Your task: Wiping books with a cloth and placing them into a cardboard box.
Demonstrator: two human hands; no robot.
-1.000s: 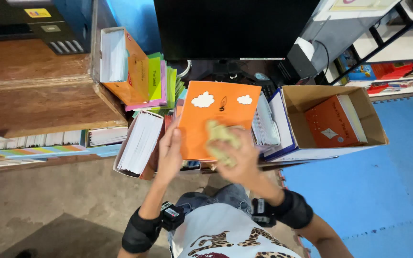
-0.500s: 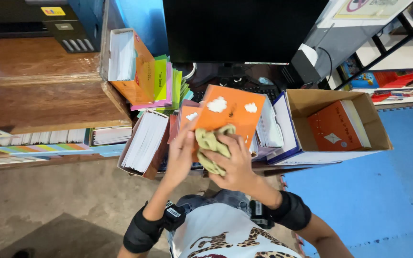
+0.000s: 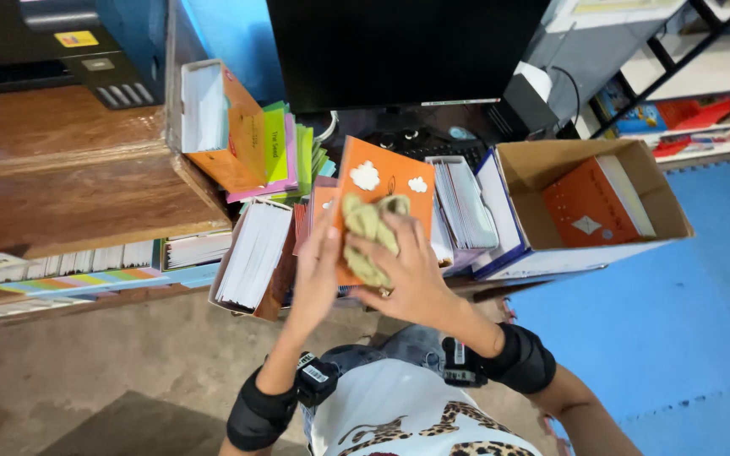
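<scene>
I hold an orange book (image 3: 379, 181) with white cloud shapes on its cover upright in front of me. My left hand (image 3: 318, 270) grips its left edge, fingers flat along the side. My right hand (image 3: 409, 270) presses a crumpled yellowish-green cloth (image 3: 367, 236) against the cover, hiding the lower half of the book. Both forearms wear black bands near the wrist.
A cardboard box (image 3: 542, 169) at the right holds another orange book (image 3: 586, 203). Stacks of books (image 3: 255, 253) and coloured booklets (image 3: 285, 143) crowd the centre. A wooden shelf (image 3: 69, 181) is at the left, a dark monitor (image 3: 399, 51) behind, blue floor mat (image 3: 686, 304) at the right.
The orange book has tilted and come closer to me. My right hand with the cloth has slid down and left over the cover.
</scene>
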